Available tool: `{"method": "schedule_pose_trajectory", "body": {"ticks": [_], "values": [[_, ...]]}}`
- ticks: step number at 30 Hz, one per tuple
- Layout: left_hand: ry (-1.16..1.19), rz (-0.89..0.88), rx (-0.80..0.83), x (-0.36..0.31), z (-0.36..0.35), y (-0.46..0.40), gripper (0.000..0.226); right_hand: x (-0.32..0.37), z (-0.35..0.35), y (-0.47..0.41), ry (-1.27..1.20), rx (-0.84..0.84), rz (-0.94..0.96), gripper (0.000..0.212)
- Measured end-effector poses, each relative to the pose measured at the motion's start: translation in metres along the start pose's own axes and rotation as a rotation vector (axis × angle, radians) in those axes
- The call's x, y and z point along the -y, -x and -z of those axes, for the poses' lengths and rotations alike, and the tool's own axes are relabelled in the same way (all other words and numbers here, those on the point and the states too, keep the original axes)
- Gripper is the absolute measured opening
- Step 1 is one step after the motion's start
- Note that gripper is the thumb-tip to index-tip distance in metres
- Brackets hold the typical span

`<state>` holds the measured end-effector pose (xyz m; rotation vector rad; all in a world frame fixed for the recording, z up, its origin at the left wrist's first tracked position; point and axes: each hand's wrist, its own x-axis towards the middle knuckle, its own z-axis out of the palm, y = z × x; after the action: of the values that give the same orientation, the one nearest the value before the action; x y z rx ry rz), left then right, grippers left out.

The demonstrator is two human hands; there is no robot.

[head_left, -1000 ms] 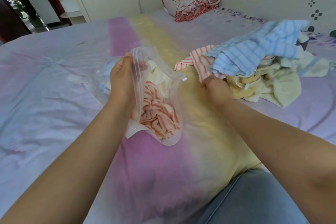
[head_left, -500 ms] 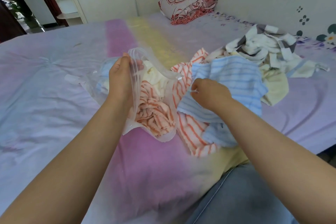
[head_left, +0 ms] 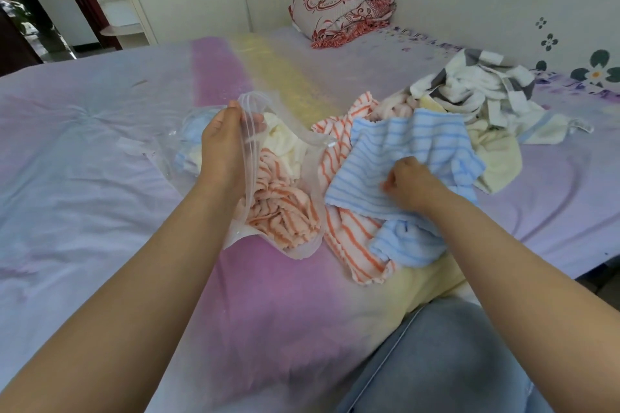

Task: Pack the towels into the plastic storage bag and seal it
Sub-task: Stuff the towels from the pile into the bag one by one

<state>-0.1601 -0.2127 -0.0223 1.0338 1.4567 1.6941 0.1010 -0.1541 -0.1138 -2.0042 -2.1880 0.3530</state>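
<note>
A clear plastic storage bag (head_left: 303, 238) lies on the bed with its mouth held up and open by my left hand (head_left: 223, 147), which grips the zip rim. Inside the bag are an orange-striped towel (head_left: 285, 211), a cream towel (head_left: 285, 141) and a pale blue one. My right hand (head_left: 407, 186) is closed on a blue-striped towel (head_left: 402, 151), just right of the bag's mouth. Under that towel lies an orange-striped towel (head_left: 352, 238). Further right is a loose heap of cream and grey-and-white towels (head_left: 479, 94).
The bed (head_left: 84, 161) has a lilac sheet with pink and yellow bands. A folded red-patterned quilt (head_left: 342, 15) lies at the far end by the wall. My knee in blue jeans (head_left: 436, 362) rests at the near right edge. A wardrobe stands beyond the bed.
My right hand has pulled the blue-striped towel, with the orange-striped one beneath it, out of the heap and leftward beside the bag's mouth. My left hand has kept the bag's rim raised.
</note>
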Motion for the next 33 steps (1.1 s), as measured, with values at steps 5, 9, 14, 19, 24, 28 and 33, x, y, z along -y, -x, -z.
{"method": "schedule_pose_trajectory", "body": {"ticks": [5,9,14,19,24,28,33], "values": [[-0.002,0.007,0.003,-0.002,-0.001,0.005,0.031,0.010,-0.003,0.015,0.213,0.248,0.060,0.046],[0.004,-0.010,-0.005,-0.003,0.001,0.006,0.034,0.011,0.017,0.013,-0.358,-0.180,-0.023,0.017],[0.018,0.004,0.001,-0.004,0.002,0.005,0.032,0.047,0.079,0.033,-0.721,-0.457,0.173,0.035],[0.030,-0.001,-0.005,-0.004,0.003,0.002,0.033,0.099,0.104,0.074,-1.084,-0.404,0.352,0.020],[0.020,0.021,0.011,-0.002,0.004,0.000,0.036,0.094,0.078,0.061,-1.019,-0.200,0.334,0.022],[0.011,-0.026,0.020,-0.001,0.005,0.000,0.036,0.051,0.025,0.053,-0.086,0.412,0.199,0.093],[0.002,-0.025,0.022,0.000,0.002,0.000,0.035,0.044,0.008,0.061,0.336,0.371,0.263,0.084]]}}
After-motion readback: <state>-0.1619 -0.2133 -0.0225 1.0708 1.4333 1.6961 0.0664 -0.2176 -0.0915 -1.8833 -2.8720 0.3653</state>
